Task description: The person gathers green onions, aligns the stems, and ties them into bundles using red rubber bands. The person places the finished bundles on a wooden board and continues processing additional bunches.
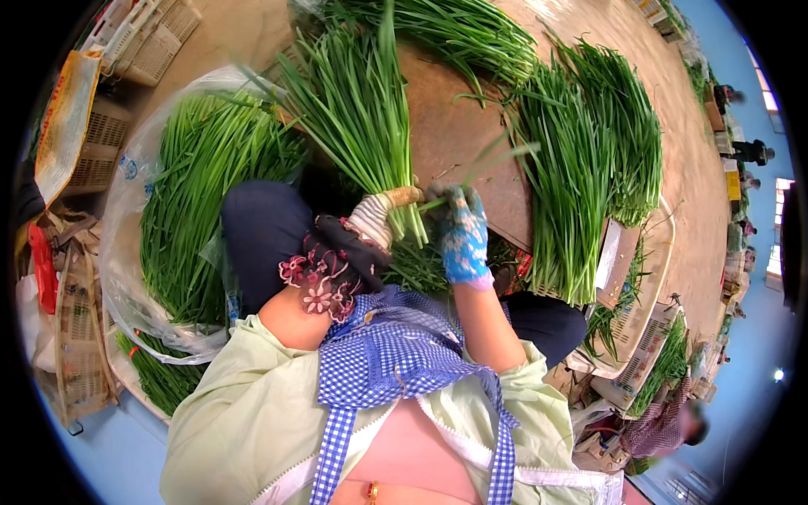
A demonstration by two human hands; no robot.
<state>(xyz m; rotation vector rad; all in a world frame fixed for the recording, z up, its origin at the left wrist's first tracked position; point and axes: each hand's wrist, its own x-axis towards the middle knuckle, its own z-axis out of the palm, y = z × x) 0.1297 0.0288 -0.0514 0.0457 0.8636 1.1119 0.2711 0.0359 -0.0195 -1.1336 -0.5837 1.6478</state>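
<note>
A thick bunch of garlic chives (360, 107) stands fanned out in my left hand (385, 211), which wears a striped work glove with brown fingers. The pale cut ends stick out below that fist. Close beside it, my right hand (464, 233), in a blue flowered glove, pinches a few loose chive blades (435, 204) near the stem ends. One blade above this hand is blurred. Under both hands, loose chive trimmings (416, 265) lie between my knees. A brown board (467, 145) stretches out in front of me.
Large chive bundles (568, 177) lie on the board's right side, and another bundle (454, 38) lies at its far edge. To the left, a clear plastic bag (126, 221) holds more chives (208, 208). Plastic crates (154, 47) stand far left; several people work along the right wall.
</note>
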